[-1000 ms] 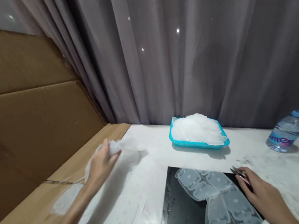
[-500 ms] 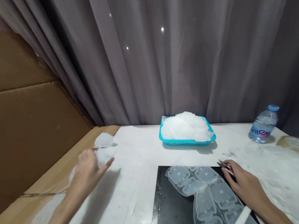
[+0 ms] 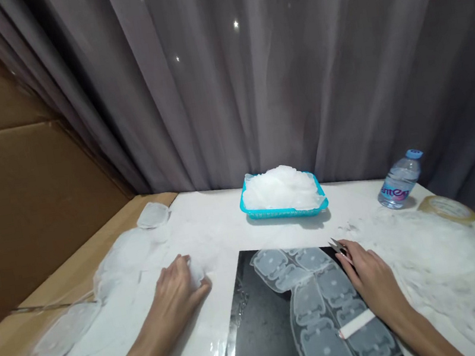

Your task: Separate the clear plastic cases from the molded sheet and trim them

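Note:
My left hand (image 3: pixel 176 289) lies on the white table (image 3: pixel 210 230), fingers curled over a thin clear plastic piece at its fingertips. My right hand (image 3: pixel 368 277) rests on the right side of a black mat (image 3: pixel 266 330) and grips small metal snips (image 3: pixel 337 245) whose tips point away from me. A translucent sheet of moulded shapes (image 3: pixel 325 308) lies on the mat under that hand. A small white strip (image 3: pixel 355 324) lies on the sheet near my right wrist.
A turquoise tray (image 3: pixel 285 211) heaped with white translucent pieces stands at the table's back. Cut clear pieces (image 3: pixel 129 252) lie along the left by a cardboard box (image 3: pixel 19 194). A water bottle (image 3: pixel 398 181) and tape roll (image 3: pixel 446 209) are at the right. Grey curtain behind.
My left hand has come back from the far left, where it left a clear piece, to the table beside the mat. The right hand stayed on the mat with the snips.

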Demonstrator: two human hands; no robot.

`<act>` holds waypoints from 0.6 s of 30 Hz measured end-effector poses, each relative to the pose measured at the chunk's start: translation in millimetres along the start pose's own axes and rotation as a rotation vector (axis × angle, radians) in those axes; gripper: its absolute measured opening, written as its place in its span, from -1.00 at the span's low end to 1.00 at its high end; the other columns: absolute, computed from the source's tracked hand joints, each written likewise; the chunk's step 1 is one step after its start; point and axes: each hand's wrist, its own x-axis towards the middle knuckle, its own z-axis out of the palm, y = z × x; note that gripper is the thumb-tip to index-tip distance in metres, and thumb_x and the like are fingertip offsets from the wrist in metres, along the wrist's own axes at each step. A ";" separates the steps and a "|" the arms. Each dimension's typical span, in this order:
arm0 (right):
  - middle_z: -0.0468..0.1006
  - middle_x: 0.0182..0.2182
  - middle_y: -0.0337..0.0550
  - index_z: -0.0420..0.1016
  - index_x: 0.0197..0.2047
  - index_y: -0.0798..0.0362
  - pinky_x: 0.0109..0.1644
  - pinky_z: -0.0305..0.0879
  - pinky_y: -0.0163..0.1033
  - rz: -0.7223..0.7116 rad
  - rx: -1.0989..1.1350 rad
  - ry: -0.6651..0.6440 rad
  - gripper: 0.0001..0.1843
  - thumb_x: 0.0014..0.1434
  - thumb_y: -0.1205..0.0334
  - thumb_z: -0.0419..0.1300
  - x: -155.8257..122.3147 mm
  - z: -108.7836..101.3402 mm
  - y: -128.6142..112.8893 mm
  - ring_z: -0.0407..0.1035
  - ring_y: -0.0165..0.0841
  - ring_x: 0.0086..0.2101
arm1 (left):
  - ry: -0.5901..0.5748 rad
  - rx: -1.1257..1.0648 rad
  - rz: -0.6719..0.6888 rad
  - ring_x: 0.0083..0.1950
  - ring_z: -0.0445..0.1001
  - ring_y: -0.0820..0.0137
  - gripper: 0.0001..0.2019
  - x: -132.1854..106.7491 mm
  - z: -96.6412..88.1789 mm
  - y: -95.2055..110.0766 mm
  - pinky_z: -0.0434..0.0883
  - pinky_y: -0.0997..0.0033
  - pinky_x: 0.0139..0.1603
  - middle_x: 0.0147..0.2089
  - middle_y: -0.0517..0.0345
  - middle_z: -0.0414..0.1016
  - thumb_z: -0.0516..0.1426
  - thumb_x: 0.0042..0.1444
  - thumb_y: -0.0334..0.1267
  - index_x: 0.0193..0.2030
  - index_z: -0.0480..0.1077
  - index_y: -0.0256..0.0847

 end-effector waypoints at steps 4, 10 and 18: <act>0.68 -0.12 0.00 0.36 0.12 0.05 -0.18 0.47 -0.11 -0.006 0.074 -0.046 -0.64 0.55 0.10 -0.17 -0.8 -7.1 -13.7 0.62 -0.16 -0.24 | -0.035 -0.006 -0.013 0.08 0.53 -0.16 -0.47 13.9 -5.9 -5.7 0.43 -0.03 0.11 0.01 -0.28 0.55 0.01 0.08 0.13 0.04 0.26 -0.23; 0.64 -0.15 0.00 0.36 0.15 0.05 -0.22 0.54 -0.13 0.011 0.149 -0.106 -0.65 0.54 0.14 -0.16 -2.4 -6.2 -21.7 0.63 -0.17 -0.25 | -0.096 0.119 -0.251 -0.04 0.56 -0.06 -0.29 70.1 -38.0 -30.8 0.48 0.08 -0.06 -0.03 -0.28 0.54 -0.04 0.22 0.37 -0.03 0.35 -0.38; 0.62 -0.09 0.00 0.33 0.16 0.02 -0.23 0.58 -0.14 0.023 0.176 -0.113 -0.67 0.54 0.13 -0.15 -5.6 1.9 -17.9 0.64 -0.18 -0.23 | -0.078 0.201 -0.285 0.10 0.55 0.15 -0.64 98.6 -30.6 -40.0 0.56 -0.01 0.06 0.21 -0.07 0.49 0.21 0.37 -0.15 0.23 0.41 -0.22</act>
